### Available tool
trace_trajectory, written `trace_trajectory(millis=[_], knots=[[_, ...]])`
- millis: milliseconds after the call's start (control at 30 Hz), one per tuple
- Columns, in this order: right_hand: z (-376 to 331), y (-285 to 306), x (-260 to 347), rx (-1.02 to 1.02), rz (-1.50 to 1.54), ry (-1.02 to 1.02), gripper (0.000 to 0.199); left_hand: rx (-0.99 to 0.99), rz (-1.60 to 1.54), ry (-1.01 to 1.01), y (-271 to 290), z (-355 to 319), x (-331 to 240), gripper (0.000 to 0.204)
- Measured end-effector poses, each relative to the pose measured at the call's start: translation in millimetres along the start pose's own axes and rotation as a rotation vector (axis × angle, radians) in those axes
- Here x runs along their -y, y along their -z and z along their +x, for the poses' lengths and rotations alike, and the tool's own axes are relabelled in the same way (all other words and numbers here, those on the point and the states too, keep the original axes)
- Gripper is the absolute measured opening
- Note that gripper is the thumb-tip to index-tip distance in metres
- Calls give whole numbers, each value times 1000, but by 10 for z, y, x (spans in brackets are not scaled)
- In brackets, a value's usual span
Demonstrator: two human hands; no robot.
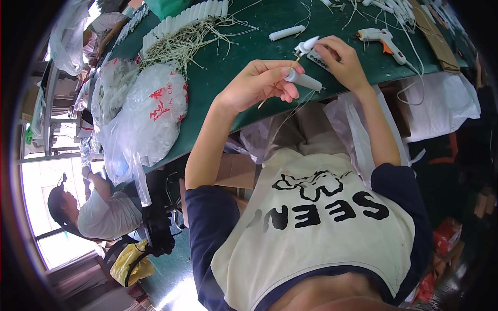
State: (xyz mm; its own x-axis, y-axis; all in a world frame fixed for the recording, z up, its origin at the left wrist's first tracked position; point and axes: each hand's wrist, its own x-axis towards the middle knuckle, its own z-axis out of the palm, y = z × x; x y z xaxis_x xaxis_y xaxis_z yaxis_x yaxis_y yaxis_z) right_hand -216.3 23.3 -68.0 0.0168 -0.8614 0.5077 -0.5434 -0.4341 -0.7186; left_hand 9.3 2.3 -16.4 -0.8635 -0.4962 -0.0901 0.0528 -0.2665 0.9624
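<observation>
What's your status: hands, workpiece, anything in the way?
Left hand holding white cylinder and thin stick. Right hand at white pointed piece, grip unclear. Possible obstacle: power strip beside right hand; glue gun farther right.

The person wears a loose cream shirt [316,254] with dark navy sleeves [212,220], short and wide, ending near the elbows. Curved seams divide the cream front from the navy. A narrow navy band [337,270] trims the round neckline. Across the chest runs a row of thick, rounded black letters [306,218]; between them and the hem sits a wavy black outline drawing [309,184]. The cloth creases softly. Below the shirt show grey-brown trousers [301,136]. The forearms [210,140], left hand [254,85] and right hand [343,63] are bare.
</observation>
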Motion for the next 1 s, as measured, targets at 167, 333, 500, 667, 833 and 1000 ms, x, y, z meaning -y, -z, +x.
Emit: trace_trajectory(millis=[167,333,500,667,833,1000], knots=[[-128,26,339,274,267,310,25,6,-88,-31,27,32,15,27],[-260,60,422,349,319,-109,25,-82,-30,-42,42,67,2,23],[-314,183,397,381,232,-288,23,-298,147,-27,317,100,12,24],[-319,221,445,331,259,-236,24,-471,748,-96,610,233,384,22],[-321,213,437,305,182,-213,23,-615,1389,-251,601,275,468,19],[-341,182,458,191,58,-4,24,-641,1480,-449,451,240,357,18]])
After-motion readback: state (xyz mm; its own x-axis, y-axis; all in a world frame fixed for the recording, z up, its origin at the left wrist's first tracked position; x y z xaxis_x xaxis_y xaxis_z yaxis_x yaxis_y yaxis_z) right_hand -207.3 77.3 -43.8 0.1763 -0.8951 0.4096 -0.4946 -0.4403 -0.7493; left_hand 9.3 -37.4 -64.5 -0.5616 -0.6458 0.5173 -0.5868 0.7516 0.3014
